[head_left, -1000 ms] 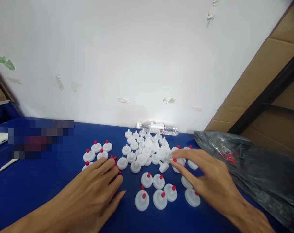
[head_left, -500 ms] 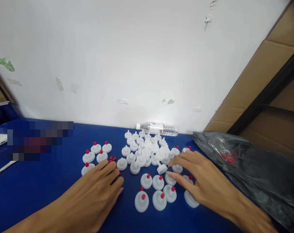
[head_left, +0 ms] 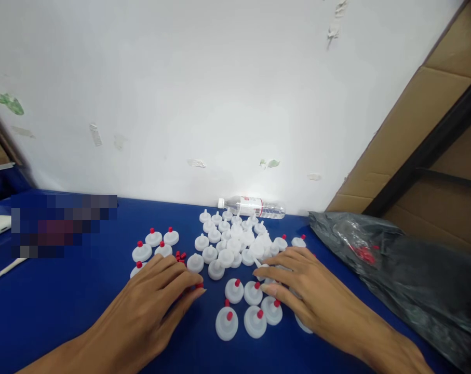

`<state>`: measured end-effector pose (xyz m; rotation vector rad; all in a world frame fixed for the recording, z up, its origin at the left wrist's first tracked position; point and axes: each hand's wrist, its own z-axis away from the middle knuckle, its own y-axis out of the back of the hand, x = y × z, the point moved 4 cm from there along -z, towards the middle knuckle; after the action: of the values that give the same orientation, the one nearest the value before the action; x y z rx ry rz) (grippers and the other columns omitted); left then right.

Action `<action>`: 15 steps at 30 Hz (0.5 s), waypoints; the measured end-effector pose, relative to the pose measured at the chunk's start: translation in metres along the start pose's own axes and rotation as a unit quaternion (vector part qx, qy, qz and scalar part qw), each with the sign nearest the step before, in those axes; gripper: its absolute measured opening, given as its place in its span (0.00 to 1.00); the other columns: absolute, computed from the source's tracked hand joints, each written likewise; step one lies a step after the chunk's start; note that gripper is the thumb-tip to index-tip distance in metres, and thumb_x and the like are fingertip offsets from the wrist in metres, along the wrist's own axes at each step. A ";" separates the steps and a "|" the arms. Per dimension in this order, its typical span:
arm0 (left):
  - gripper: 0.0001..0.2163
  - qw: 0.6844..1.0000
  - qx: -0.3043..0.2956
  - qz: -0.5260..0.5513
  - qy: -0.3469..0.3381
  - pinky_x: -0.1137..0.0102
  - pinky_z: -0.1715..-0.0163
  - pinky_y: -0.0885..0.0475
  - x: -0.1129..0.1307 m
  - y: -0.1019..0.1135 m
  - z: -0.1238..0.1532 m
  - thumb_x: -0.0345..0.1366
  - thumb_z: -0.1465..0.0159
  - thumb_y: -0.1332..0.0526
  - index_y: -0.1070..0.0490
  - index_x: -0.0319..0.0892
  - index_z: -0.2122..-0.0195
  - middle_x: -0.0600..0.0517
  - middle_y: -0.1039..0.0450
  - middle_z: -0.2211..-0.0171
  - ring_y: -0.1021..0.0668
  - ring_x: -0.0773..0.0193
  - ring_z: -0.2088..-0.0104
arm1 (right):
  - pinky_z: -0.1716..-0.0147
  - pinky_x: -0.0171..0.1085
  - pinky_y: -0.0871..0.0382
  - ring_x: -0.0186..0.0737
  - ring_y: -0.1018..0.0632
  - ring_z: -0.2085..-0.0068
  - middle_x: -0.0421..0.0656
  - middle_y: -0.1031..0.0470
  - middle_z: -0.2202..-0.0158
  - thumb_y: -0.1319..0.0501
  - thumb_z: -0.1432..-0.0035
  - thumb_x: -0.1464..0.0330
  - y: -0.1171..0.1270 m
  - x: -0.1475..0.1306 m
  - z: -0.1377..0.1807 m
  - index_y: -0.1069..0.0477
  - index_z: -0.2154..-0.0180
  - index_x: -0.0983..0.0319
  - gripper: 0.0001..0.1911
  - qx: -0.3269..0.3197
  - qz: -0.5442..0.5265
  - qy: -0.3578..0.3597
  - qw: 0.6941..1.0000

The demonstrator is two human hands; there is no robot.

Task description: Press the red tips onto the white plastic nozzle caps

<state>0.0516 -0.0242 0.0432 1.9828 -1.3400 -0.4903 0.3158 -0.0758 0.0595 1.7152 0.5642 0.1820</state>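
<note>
Left hand (head_left: 157, 306): thumb and forefinger tips pinch a small red plug (head_left: 199, 285), low over the blue table (head_left: 64, 311), near the spare plugs (head_left: 179, 255). Right hand (head_left: 313, 296): fingers curled over white caps (head_left: 226, 258); the caps beneath are hidden, so I cannot tell whether it grips one. Black bag (head_left: 406, 270) cut off at the right edge.

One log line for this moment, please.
left hand: fingertips at red plugs | right hand: palm down on white caps | black bag: right of caps | bottle: lying behind caps
</note>
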 end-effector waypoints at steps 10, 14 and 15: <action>0.10 0.999 0.009 0.029 -0.013 0.71 0.50 0.25 0.003 0.006 -0.003 0.26 0.25 0.43 0.27 0.46 0.49 0.58 0.17 0.58 0.16 0.68 0.58 | 0.53 0.41 0.20 0.43 0.17 0.50 0.44 0.19 0.49 0.41 0.25 0.65 0.007 0.001 0.005 0.25 0.50 0.55 0.08 0.147 0.024 0.018 0.989; 0.08 0.998 0.043 0.038 0.005 0.73 0.54 0.22 0.008 0.009 -0.009 0.30 0.22 0.45 0.27 0.47 0.53 0.60 0.16 0.61 0.15 0.69 0.62 | 0.49 0.41 0.21 0.43 0.18 0.47 0.45 0.20 0.47 0.40 0.27 0.70 0.009 -0.015 0.006 0.26 0.50 0.55 0.07 0.159 0.000 0.066 0.985; 0.08 0.998 0.044 0.042 0.005 0.73 0.55 0.22 0.010 0.009 -0.009 0.31 0.22 0.45 0.27 0.47 0.53 0.59 0.16 0.61 0.15 0.70 0.62 | 0.48 0.41 0.21 0.42 0.18 0.47 0.45 0.19 0.47 0.39 0.28 0.70 0.010 -0.020 0.006 0.27 0.50 0.56 0.07 0.161 -0.008 0.082 0.984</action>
<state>0.0552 -0.0321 0.0567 1.9881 -1.4537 -0.3868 0.3031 -0.0914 0.0710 2.0192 0.7614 0.2308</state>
